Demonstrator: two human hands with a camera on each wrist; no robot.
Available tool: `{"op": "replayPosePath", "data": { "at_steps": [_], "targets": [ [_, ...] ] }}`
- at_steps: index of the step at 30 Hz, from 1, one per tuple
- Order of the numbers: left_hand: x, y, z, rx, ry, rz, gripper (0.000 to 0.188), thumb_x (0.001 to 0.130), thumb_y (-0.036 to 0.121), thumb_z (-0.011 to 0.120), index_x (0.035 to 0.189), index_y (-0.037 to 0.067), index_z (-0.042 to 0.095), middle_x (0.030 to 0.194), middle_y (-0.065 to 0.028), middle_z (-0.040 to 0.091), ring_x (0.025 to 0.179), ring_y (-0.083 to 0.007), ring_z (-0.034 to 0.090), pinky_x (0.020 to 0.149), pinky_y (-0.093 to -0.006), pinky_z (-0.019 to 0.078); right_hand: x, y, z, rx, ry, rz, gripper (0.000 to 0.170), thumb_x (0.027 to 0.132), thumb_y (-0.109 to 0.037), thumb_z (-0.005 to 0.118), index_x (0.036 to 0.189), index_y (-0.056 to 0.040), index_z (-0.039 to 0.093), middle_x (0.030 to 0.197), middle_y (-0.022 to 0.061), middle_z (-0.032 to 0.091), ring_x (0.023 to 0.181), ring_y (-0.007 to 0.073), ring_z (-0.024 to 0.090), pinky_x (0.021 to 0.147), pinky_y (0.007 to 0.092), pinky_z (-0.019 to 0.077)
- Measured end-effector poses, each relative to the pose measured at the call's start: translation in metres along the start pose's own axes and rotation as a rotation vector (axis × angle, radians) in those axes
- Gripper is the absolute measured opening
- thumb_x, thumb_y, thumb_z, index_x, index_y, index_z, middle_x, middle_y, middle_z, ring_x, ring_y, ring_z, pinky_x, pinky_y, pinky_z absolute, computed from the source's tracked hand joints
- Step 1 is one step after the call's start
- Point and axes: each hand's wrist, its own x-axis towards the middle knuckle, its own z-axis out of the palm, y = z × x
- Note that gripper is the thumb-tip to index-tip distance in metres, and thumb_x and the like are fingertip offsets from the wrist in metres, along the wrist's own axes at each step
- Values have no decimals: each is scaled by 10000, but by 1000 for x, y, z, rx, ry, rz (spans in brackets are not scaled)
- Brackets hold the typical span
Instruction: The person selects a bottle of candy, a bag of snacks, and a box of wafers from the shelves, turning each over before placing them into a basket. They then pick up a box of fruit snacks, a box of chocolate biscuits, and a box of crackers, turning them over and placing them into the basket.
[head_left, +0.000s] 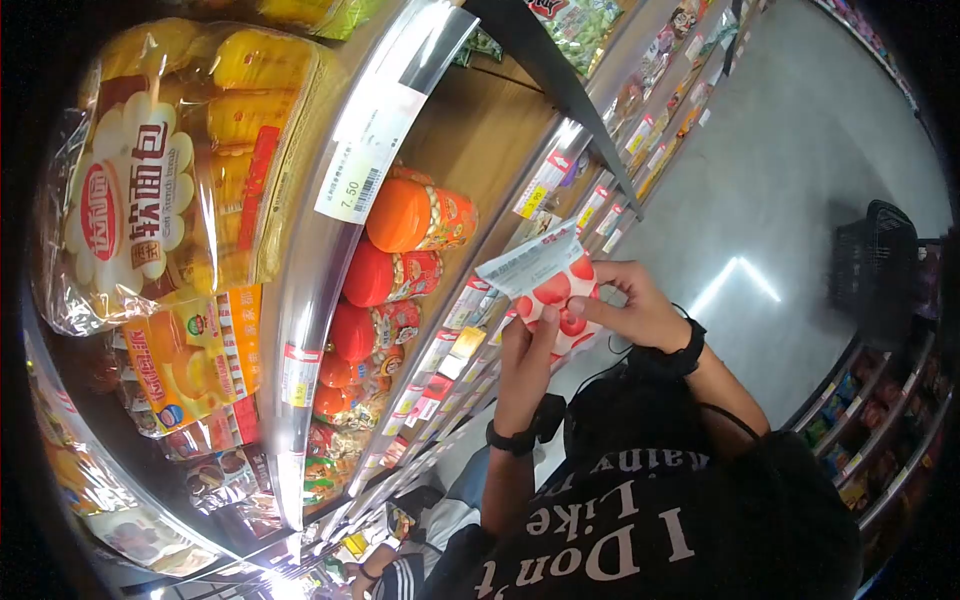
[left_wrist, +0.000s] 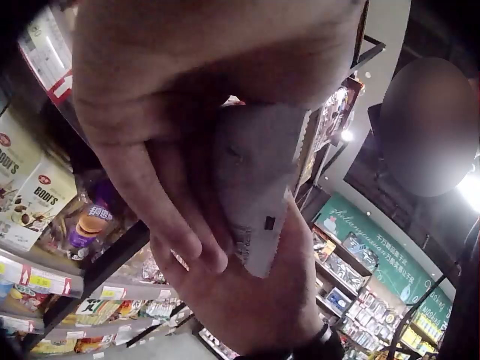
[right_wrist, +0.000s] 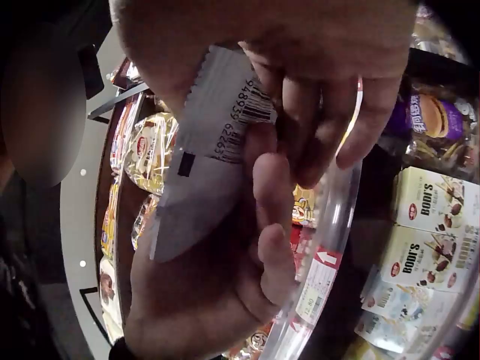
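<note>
A small white packet [head_left: 548, 290] with red round shapes is held between both hands in the head view. My left hand [head_left: 524, 372] grips its near left part, thumb on the printed face. My right hand [head_left: 642, 308] pinches its right side, its thumb also on the front. In the left wrist view the pale back of the packet [left_wrist: 255, 172] shows between the left hand [left_wrist: 202, 67] and the right hand [left_wrist: 247, 304]. Seen from the right wrist, a barcode is on the packet [right_wrist: 214, 124], the right hand [right_wrist: 315, 67] above and the left hand [right_wrist: 202, 292] below.
Shelves at the left hold a bagged bread pack [head_left: 150, 180] and red-lidded jars [head_left: 370, 272]. A price label [head_left: 370, 150] is on the shelf edge. A black basket [head_left: 872, 265] stands on the grey floor [head_left: 800, 150] at the right. Another person's striped sleeve [head_left: 403, 578] shows at the bottom.
</note>
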Motion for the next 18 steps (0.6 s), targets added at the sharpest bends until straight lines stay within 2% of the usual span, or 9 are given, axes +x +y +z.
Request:
{"op": "replayPosePath", "data": {
  "at_steps": [1, 4, 7, 13, 15, 17, 18],
  "targets": [
    [4, -1, 1, -1, -10, 44, 316, 1050, 261, 567, 1220, -2, 615, 1069, -33, 680, 951, -78, 607, 822, -255, 482, 3, 2, -2, -18, 3, -14, 201, 914, -136, 743, 1068, -9, 737, 868, -14, 713, 834, 40, 580, 773, 243, 478],
    [14, 0, 1, -23, -67, 30, 303, 1054, 251, 561, 1202, -7, 620, 1064, -36, 675, 944, -70, 597, 816, -246, 477, 7, 4, -7, -18, 14, 5, 185, 910, -140, 745, 1037, -6, 742, 838, -12, 713, 799, 36, 569, 757, 243, 464],
    [14, 3, 5, -82, -42, 15, 300, 1055, 251, 559, 1191, -8, 627, 1059, -36, 675, 934, -68, 597, 810, -244, 476, 11, 3, -8, -24, 17, 3, 155, 903, -143, 750, 988, -13, 745, 801, -14, 702, 776, 34, 565, 738, 243, 452],
    [14, 13, 6, 21, 41, -91, 294, 1041, 246, 583, 1181, -8, 628, 1047, -31, 681, 905, -69, 604, 789, -247, 482, 15, 12, -9, -51, 57, 18, 140, 894, -140, 759, 955, -15, 740, 805, -8, 703, 785, 34, 577, 748, 241, 463],
    [17, 7, 7, 17, 12, -30, 259, 1026, 211, 605, 1170, -3, 636, 1032, -28, 682, 883, -64, 598, 767, -242, 478, 15, 11, -8, -28, 126, -2, 140, 890, -140, 765, 952, -17, 740, 823, -2, 705, 794, 35, 583, 756, 239, 470],
    [21, -15, -2, 3, -99, 91, 225, 1006, 166, 631, 1161, 2, 643, 1017, -23, 683, 861, -57, 590, 741, -230, 470, 12, 2, -11, -33, 120, 61, 172, 893, -144, 763, 994, -10, 729, 850, 7, 707, 812, 37, 587, 764, 238, 477],
    [20, -7, 8, -45, -84, 53, 210, 975, 105, 659, 1160, 7, 640, 984, 0, 672, 836, -43, 569, 715, -206, 446, 13, 1, -13, -42, 116, 86, 189, 895, -146, 763, 1015, -6, 724, 864, 12, 708, 821, 37, 590, 768, 238, 481]
  ]
}}
